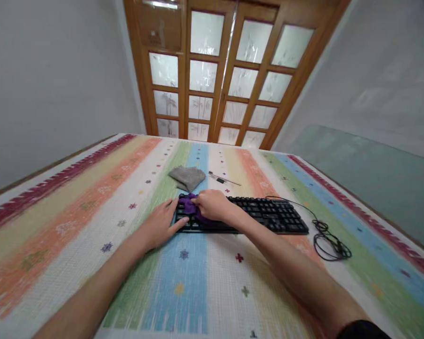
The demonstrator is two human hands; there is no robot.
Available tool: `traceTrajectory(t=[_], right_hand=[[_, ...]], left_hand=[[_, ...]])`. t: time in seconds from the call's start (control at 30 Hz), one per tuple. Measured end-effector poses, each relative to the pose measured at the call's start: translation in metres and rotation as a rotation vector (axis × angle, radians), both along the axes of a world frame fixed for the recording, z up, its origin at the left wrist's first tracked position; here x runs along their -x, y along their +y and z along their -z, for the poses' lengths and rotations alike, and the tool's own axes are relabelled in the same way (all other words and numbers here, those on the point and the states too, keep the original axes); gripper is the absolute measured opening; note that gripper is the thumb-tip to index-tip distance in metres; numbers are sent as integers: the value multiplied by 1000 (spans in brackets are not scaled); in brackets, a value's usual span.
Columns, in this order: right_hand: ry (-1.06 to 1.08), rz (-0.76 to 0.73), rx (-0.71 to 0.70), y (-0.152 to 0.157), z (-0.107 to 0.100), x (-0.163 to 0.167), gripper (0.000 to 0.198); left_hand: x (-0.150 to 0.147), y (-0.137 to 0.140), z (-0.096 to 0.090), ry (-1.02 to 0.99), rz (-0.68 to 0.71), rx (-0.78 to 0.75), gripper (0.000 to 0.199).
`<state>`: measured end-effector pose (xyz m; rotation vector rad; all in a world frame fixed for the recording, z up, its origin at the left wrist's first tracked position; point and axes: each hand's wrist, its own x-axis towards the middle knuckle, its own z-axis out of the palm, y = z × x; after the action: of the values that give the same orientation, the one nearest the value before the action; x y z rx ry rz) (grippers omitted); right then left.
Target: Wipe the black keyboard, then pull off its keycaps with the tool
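Lightly rub the cloth (188, 205), gripped in the right hand (212, 205), over the keyboard (268, 213); brace its left end with the spread left hand (160, 225).

Two bare forearms and one black sleeve (362, 329) are shown.
The right forearm (289, 263) is ringed by the sleeve's smooth, curved edge, cut off by the bottom of the view; the right hand (212, 205) is bare. The left forearm (106, 278) and left hand (159, 225) are seen uncovered throughout their visible length.
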<state>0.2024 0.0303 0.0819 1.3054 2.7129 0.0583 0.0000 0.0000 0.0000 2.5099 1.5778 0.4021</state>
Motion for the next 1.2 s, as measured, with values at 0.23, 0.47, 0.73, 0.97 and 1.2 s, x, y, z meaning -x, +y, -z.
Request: traceTrajectory(t=[0.23, 0.47, 0.73, 0.97, 1.2], right_hand=[[-8, 22, 12, -4, -2, -3, 37], [-31, 72, 15, 1, -2, -22, 41], [-76, 135, 10, -3, -4, -39, 39], [-111, 152, -7, -14, -3, -63, 40], [-41, 211, 7, -18, 4, -83, 43]], left_hand=[[3, 1, 4, -31, 56, -58, 76], [1, -1, -1, -7, 92, -94, 72], [2, 0, 4, -32, 104, -130, 67], [1, -1, 1, -12, 115, -154, 67], [1, -1, 0, 2, 120, -139, 68]])
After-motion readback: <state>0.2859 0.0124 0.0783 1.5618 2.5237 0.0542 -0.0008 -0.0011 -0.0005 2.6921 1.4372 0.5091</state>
